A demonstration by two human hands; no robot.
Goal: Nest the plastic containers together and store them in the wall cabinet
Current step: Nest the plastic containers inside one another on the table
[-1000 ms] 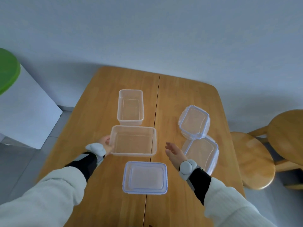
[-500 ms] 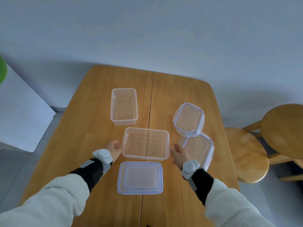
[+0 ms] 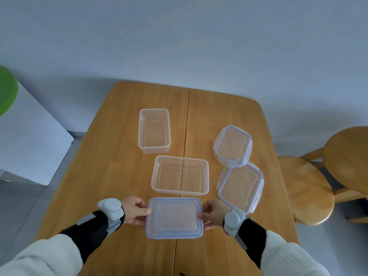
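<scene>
Now both hands, left hand (image 3: 133,212) and right hand (image 3: 214,214), clasp the lidded container (image 3: 174,218) between their fingers; beyond them sits an open container (image 3: 180,175).

The green lid (image 3: 7,90) is cut off at the left edge; the far stool (image 3: 348,158) at the right.

A light-brown wooden table with rounded corners (image 3: 123,176) carries two open clear plastic tubs: a smaller clear rectangular tub (image 3: 154,130) farther back and a wider clear rectangular tub (image 3: 180,175) nearer, straddling the centre seam. On the right lie two blue-rimmed clear lids (image 3: 240,172), apparently overlapping. A blue-rimmed flat lid (image 3: 174,217) sits nearest.
</scene>
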